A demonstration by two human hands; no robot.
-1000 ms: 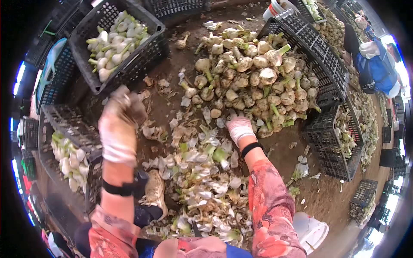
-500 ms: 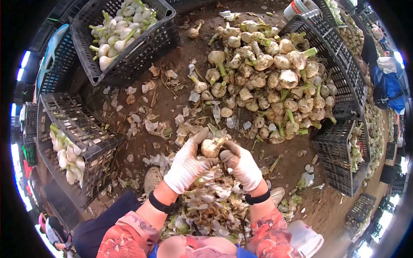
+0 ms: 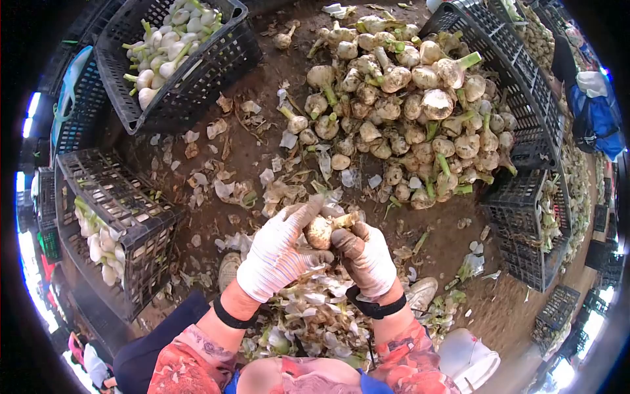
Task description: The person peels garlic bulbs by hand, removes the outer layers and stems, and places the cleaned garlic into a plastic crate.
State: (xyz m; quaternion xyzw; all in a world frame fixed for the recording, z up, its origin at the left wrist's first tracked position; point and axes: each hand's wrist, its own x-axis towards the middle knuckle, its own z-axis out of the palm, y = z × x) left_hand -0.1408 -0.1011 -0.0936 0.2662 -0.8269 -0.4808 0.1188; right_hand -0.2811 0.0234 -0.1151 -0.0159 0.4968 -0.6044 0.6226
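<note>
My left hand [image 3: 282,246], in a white glove with soiled fingertips, is closed round one side of a garlic bulb [image 3: 319,232]. The bulb has brownish outer skin, and its short stem points to the right. My right hand [image 3: 365,255], gloved the same way, pinches the bulb near the base of that stem. Under both hands lies a heap of peeled skins [image 3: 315,305]. Beyond them, a big pile of unpeeled garlic [image 3: 413,118] with short stems rests on the dirt floor.
A black crate [image 3: 190,85] of cleaned white bulbs stands at the upper left. Another crate [image 3: 147,230] with white bulbs lies at the left. Black crates [image 3: 525,223] border the pile on the right. Loose skins [image 3: 230,190] litter the brown floor. A shoe [image 3: 421,293] shows below right.
The bulb has turned in my hands, its stem now more level and to the right. My right fingers have closed in over it. The whole view has shifted slightly.
</note>
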